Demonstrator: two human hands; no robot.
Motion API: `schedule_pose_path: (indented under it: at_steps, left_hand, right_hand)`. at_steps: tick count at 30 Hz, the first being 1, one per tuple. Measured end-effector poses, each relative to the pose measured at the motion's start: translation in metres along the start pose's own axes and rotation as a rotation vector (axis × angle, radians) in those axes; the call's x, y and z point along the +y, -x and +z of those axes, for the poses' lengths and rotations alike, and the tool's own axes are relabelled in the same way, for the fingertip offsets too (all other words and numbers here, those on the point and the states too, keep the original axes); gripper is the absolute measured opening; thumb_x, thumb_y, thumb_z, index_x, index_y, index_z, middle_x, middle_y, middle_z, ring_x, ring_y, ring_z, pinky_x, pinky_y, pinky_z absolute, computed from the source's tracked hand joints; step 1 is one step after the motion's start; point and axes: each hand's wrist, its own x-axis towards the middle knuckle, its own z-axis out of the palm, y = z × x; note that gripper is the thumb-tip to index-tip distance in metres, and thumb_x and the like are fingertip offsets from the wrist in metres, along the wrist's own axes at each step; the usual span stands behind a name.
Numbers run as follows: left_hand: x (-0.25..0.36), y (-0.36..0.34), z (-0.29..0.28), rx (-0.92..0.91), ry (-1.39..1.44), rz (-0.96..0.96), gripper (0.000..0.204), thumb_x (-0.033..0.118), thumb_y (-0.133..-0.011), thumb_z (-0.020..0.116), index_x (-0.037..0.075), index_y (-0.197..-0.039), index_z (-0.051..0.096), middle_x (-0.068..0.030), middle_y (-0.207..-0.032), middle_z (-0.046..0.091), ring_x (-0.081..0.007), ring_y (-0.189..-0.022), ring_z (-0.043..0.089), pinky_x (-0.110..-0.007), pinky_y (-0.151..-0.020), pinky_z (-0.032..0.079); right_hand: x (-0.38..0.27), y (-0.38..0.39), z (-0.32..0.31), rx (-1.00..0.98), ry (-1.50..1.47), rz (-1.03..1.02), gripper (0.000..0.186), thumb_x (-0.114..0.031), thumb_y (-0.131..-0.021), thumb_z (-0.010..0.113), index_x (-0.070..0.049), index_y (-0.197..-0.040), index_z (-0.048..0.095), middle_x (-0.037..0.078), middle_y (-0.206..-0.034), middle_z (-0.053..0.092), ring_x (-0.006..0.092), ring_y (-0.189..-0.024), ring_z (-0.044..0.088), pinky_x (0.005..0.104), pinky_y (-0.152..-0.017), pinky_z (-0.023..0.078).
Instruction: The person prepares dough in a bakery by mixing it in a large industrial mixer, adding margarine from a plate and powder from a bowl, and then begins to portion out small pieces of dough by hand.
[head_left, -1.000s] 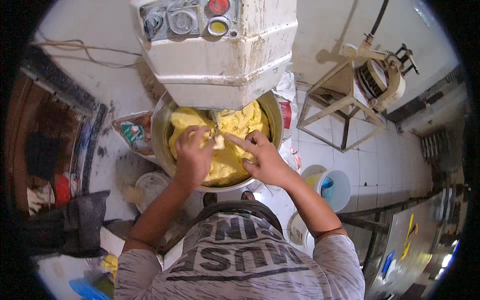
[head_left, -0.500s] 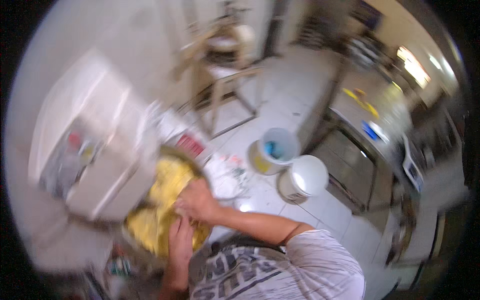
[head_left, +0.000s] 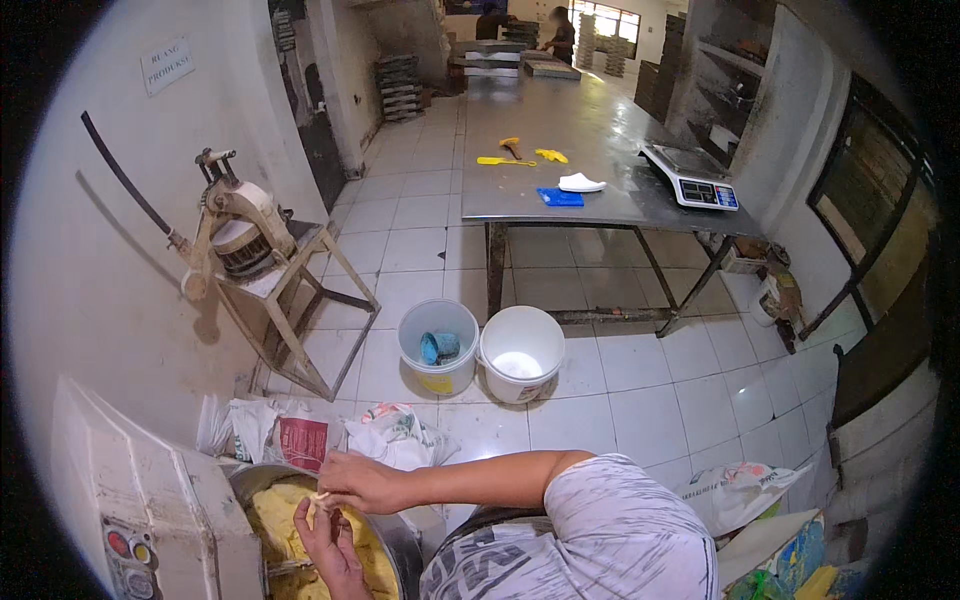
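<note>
Yellow dough (head_left: 283, 512) fills a round metal bowl (head_left: 408, 553) at the lower left. Over the bowl's far rim, my right hand (head_left: 362, 482) is bent in with its fingers closed at the fingertips of my left hand. A small pale bit of dough (head_left: 318, 498) shows at that meeting point. My left hand (head_left: 330, 545) is above the dough, with its fingers raised and partly apart. Its fingertips touch the pale bit. Part of the bowl is hidden behind a cream machine housing (head_left: 170, 490) with round buttons.
Two white buckets (head_left: 440, 375) (head_left: 520, 385) stand on the tiled floor, one with a blue cup inside. Sacks (head_left: 390, 435) lie beyond the bowl. A metal table (head_left: 560, 110) carries a scale (head_left: 690, 175) and yellow tools. A lever press (head_left: 240, 230) stands left; people are far back.
The view has tilted up and turned, bringing in the table and room. My hands have come up off the dough, and the left fingers have spread more while the right stay closed.
</note>
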Motion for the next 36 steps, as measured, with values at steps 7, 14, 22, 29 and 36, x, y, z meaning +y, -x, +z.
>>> schedule_pose_path:
  at_steps: [7,14,22,29,36]
  left_hand:
    - [-0.006,0.005,0.047,-0.171,0.119,-0.028,0.041,0.029,-0.095,0.049,0.002,-0.126,0.043,-0.0106,-0.120,0.052,-0.0177,-0.108,0.052,-0.032,-0.090,0.043]
    - [-0.008,-0.012,0.028,0.043,-0.140,0.149,0.008,0.013,-0.092,0.054,0.006,-0.095,0.054,0.0022,-0.076,0.053,-0.0046,-0.064,0.047,-0.018,-0.057,0.039]
    - [0.003,0.003,0.035,0.058,-0.027,0.092,0.026,0.027,-0.094,0.051,0.003,-0.105,0.051,-0.0034,-0.091,0.052,-0.0096,-0.079,0.048,-0.023,-0.069,0.040]
    - [0.001,0.015,0.044,-0.078,0.057,0.022,0.034,0.029,-0.094,0.051,0.002,-0.114,0.050,-0.0091,-0.109,0.055,-0.0156,-0.098,0.054,-0.032,-0.084,0.045]
    - [0.005,0.007,-0.007,0.100,-0.176,0.120,0.015,0.017,-0.093,0.053,0.003,-0.097,0.052,-0.0058,-0.094,0.059,-0.0130,-0.083,0.057,-0.026,-0.073,0.047]
  right_hand:
    - [0.012,-0.014,-0.012,0.068,0.226,0.203,0.029,-0.032,-0.089,0.049,-0.005,-0.078,0.053,0.010,-0.075,0.051,0.0306,-0.075,0.046,0.0418,-0.067,0.036]
    - [0.031,-0.004,-0.027,-0.219,-0.489,0.287,0.028,-0.018,-0.082,0.060,-0.001,-0.104,0.054,0.014,-0.092,0.058,0.0225,-0.088,0.055,0.0334,-0.075,0.043]
    - [-0.005,-0.001,-0.016,-0.074,-0.191,0.385,0.022,-0.026,-0.082,0.061,-0.004,-0.086,0.058,0.011,-0.079,0.056,0.0269,-0.082,0.055,0.0360,-0.070,0.041]
    - [-0.010,-0.014,0.005,0.231,0.182,0.186,0.022,-0.027,-0.086,0.055,-0.006,-0.080,0.053,0.011,-0.074,0.049,0.0293,-0.074,0.050,0.0384,-0.070,0.034]
    - [-0.030,-0.008,-0.030,-0.103,-0.241,0.460,0.027,-0.029,-0.080,0.062,-0.009,-0.095,0.053,0.009,-0.086,0.055,0.0276,-0.090,0.053,0.0382,-0.076,0.036]
